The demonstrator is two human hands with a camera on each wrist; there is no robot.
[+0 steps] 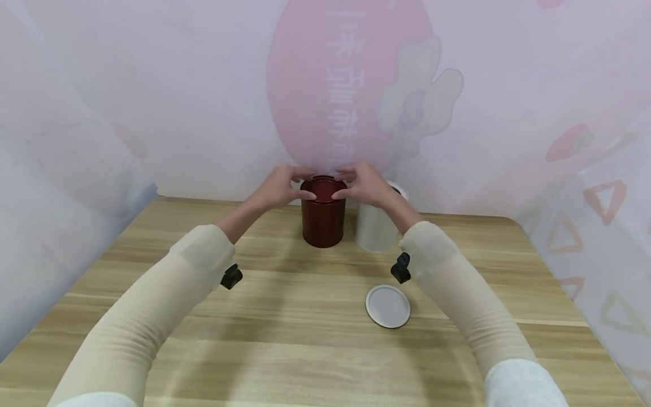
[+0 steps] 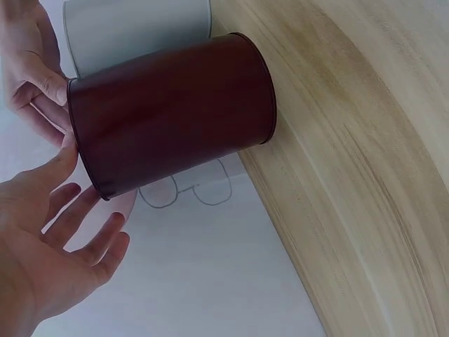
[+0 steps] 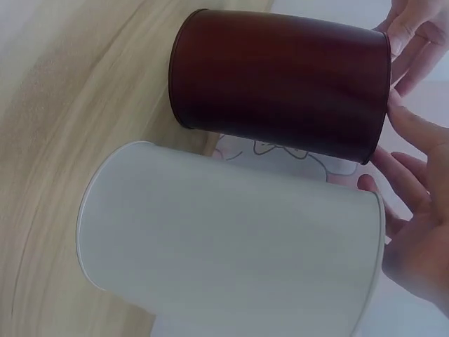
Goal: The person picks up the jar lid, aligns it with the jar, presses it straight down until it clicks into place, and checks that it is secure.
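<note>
A dark red round tin (image 1: 323,217) stands upright at the back of the wooden table (image 1: 285,339), with its red lid (image 1: 323,188) on top. My left hand (image 1: 281,186) holds the lid's left rim, thumb in front and fingers behind. My right hand (image 1: 364,183) holds the right rim the same way. In the left wrist view my left hand (image 2: 49,239) has its thumb on the rim of the red tin (image 2: 175,112). The right wrist view shows my right hand (image 3: 414,210) at the lid end of the red tin (image 3: 280,77).
A white tin (image 1: 375,230) stands just right of the red one, partly hidden by my right wrist, and fills the right wrist view (image 3: 231,239). Its flat white lid (image 1: 388,306) lies on the table nearer to me. Pale printed curtains close off the back and both sides.
</note>
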